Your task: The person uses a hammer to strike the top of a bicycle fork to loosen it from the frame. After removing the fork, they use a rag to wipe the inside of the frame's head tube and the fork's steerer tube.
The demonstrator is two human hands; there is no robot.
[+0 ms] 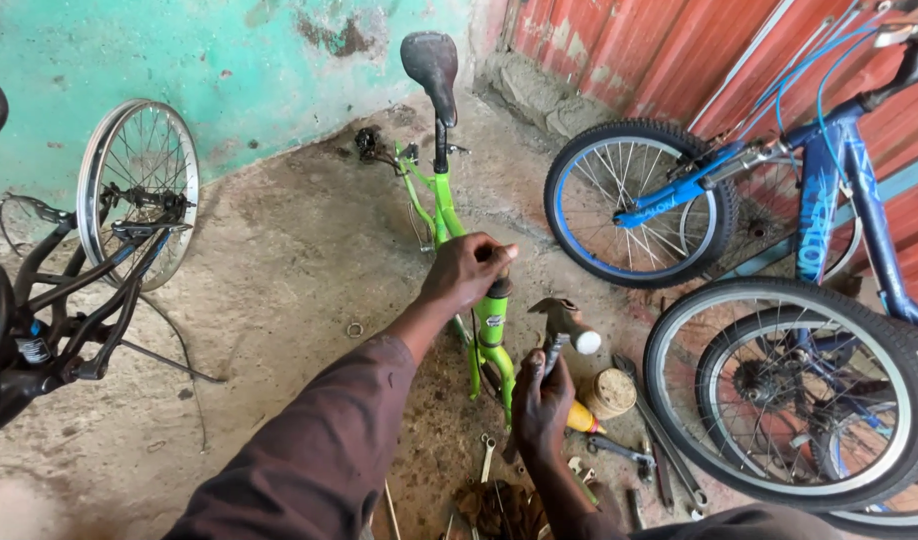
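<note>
Our left hand (466, 270) has its fingers wrapped around the head tube of the green bike frame (491, 325), standing on the concrete floor (279, 280). Our right hand (541, 400) grips a hammer (564, 322) just beside the tube; wrenches (619, 450) lie below.

A small pale badge label (493, 321) sits on the green frame's head tube (493, 310), seemingly oval.

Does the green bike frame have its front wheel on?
No, the green bike frame lies wheel-less on the floor, its bare fork pointing down under the left hand while the right hand holds a hammer.
</note>
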